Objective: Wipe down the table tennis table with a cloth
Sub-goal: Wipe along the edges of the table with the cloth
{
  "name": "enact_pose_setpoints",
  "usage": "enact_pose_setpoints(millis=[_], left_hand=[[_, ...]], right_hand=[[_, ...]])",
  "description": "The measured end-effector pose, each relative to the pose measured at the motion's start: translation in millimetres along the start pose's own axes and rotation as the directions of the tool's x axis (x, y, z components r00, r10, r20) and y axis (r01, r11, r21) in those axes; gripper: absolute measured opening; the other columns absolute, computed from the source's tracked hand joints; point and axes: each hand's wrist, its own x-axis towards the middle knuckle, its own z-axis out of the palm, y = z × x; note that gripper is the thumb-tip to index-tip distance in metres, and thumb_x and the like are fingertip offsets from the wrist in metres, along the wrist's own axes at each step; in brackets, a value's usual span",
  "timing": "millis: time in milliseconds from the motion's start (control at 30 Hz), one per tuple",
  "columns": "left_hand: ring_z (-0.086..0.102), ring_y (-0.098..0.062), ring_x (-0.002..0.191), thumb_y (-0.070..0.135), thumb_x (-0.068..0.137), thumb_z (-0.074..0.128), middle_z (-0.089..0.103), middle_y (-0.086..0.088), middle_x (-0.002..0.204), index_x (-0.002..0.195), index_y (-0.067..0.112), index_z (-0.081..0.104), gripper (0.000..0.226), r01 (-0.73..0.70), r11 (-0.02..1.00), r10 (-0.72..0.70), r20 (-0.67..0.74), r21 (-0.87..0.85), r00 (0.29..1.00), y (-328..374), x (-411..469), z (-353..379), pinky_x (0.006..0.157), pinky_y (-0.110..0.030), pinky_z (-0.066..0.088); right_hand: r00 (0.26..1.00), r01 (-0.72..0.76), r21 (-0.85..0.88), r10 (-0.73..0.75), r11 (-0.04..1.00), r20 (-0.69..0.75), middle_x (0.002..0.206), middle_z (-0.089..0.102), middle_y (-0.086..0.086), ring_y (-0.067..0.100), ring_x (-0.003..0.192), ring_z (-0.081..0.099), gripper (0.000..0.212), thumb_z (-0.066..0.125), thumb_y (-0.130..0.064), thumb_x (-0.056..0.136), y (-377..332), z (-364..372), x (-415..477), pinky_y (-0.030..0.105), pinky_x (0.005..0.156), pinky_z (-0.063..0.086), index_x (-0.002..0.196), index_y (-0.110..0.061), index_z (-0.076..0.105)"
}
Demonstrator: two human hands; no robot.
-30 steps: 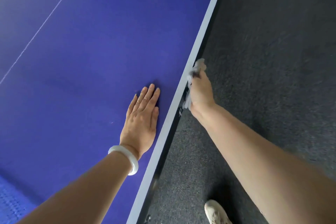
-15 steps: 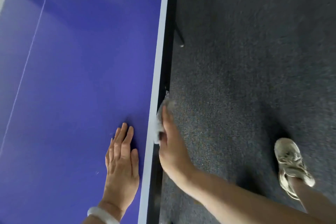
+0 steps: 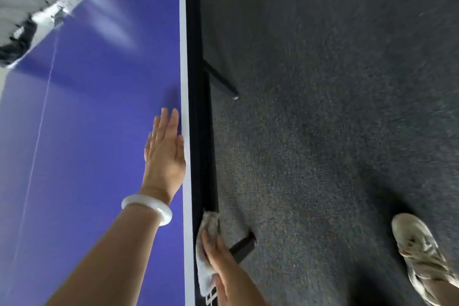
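**Mia:** Where is the cloth (image 3: 204,266)?

**Ben:** It is low down, on the black side (image 3: 198,107) of the table (image 3: 99,131), near the bottom of the picture. It is white and crumpled. The right hand (image 3: 223,263) presses it against that black side, and the fingers lie out straight on it.

**Mia:** And the other hand?

**Ben:** The left hand (image 3: 165,154) lies flat on the blue top, fingers straight and close together. Its thumb touches the white stripe (image 3: 185,69) that runs along the edge. There is a pale bracelet (image 3: 149,207) on that wrist.

**Mia:** Can you read any words?

**Ben:** There are some white marks on the black side, just below the cloth. The hand hides part of them, so I cannot read them.

**Mia:** What else is there?

**Ben:** A thin white line (image 3: 42,112) runs down the blue top. A dark table leg (image 3: 219,82) slants down to the grey carpet (image 3: 323,131). A short dark bar (image 3: 243,247) pokes out just beside the right hand. A pale shoe (image 3: 419,256) stands on the carpet, well apart from the table. The stuff past the far end of the table is too blurry to tell.
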Motion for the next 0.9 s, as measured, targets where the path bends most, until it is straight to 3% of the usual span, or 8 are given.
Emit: enact_pose_setpoints(millis=[167,300,467,667,700,767,833,900], left_hand=[[-0.015,-0.009,0.149,0.024,0.108,0.024,-0.013,0.011,0.162,0.154,0.035,-0.002,0.053,0.144,0.985,-0.127,0.178,-0.09,0.976,1.8,57.5,-6.6,0.121,-0.037,-0.01],[-0.022,0.003,0.143,0.031,0.107,0.022,-0.02,0.026,0.154,0.144,0.048,-0.008,0.05,0.168,0.974,-0.132,0.222,-0.154,0.966,0.3,54.8,-5.2,0.12,-0.035,-0.015],[-0.026,0.007,0.141,0.039,0.103,0.02,-0.023,0.028,0.154,0.148,0.046,-0.008,0.053,0.176,0.972,-0.132,0.258,-0.158,0.957,1.2,57.3,-11.1,0.12,-0.032,-0.016],[-0.027,0.011,0.139,0.049,0.103,0.014,-0.027,0.03,0.152,0.147,0.044,-0.009,0.051,0.191,0.973,-0.153,0.255,-0.132,0.955,-2.4,58.0,-7.9,0.118,-0.028,-0.017],[-0.027,0.01,0.139,0.053,0.101,0.012,-0.026,0.03,0.152,0.147,0.044,-0.009,0.051,0.195,0.972,-0.158,0.251,-0.131,0.955,-3.0,58.3,-7.1,0.117,-0.026,-0.018],[-0.025,0.009,0.14,0.062,0.09,0.008,-0.025,0.03,0.153,0.147,0.042,-0.009,0.063,0.192,0.973,-0.16,0.233,-0.125,0.959,-3.3,57.7,-6.1,0.114,-0.021,-0.019],[-0.022,0.009,0.141,0.063,0.087,0.01,-0.023,0.032,0.153,0.148,0.043,-0.006,0.066,0.203,0.973,-0.176,0.22,-0.105,0.959,-4.1,57.6,-6.0,0.112,-0.018,-0.015],[-0.008,0.009,0.142,0.062,0.088,0.017,-0.016,0.037,0.153,0.147,0.05,0.007,0.061,0.226,0.97,-0.204,0.21,-0.086,0.956,-5.4,61.5,-9.5,0.11,-0.023,0.0]], right_hand=[[0.997,0.063,0.043,-0.061,0.997,-0.054,0.149,-0.024,-0.039,-0.031,0.129,-0.013,0.091,0.037,-0.002,0.102,-39.7,-58.9,48.0,-0.008,0.101,0.005,0.136,-0.07,-0.013],[0.992,0.059,0.037,-0.054,0.998,-0.117,0.161,-0.023,-0.018,-0.001,0.149,-0.013,0.091,0.032,0.012,0.097,-79.4,-123.4,122.9,0.016,0.119,0.003,0.153,-0.048,-0.009],[0.986,0.04,0.107,-0.022,0.993,-0.163,0.166,-0.01,-0.009,0.014,0.152,0.012,0.071,0.034,-0.008,0.106,-113.4,-172.5,178.5,0.023,0.115,0.021,0.157,-0.04,-0.004],[0.988,0.033,0.23,0.003,0.973,-0.156,0.164,0.0,-0.014,-0.008,0.142,0.002,0.067,0.034,-0.006,0.107,-125.3,-181.3,179.6,-0.006,0.102,0.005,0.155,-0.039,0.001],[0.988,0.024,0.256,0.017,0.966,-0.155,0.163,0.0,-0.014,-0.009,0.141,0.002,0.067,0.034,-0.005,0.106,-129.8,-184.7,181.8,-0.004,0.105,0.005,0.155,-0.038,0.0],[0.987,0.014,0.332,0.04,0.943,-0.157,0.164,0.004,-0.013,-0.007,0.142,0.017,0.068,0.034,-0.002,0.106,-141.3,-195.4,190.2,0.006,0.113,0.018,0.155,-0.037,0.004],[0.983,0.0,0.42,0.078,0.907,-0.168,0.163,0.021,-0.008,-0.015,0.115,0.047,0.068,0.036,0.002,0.104,-153.0,-210.1,206.2,0.005,0.093,0.041,0.156,-0.038,0.014],[0.972,-0.012,0.505,0.129,0.863,-0.196,0.156,0.035,0.004,-0.011,0.088,0.055,0.072,0.036,0.009,0.1,-162.6,-224.2,226.8,0.006,0.076,0.045,0.155,-0.037,0.023]])
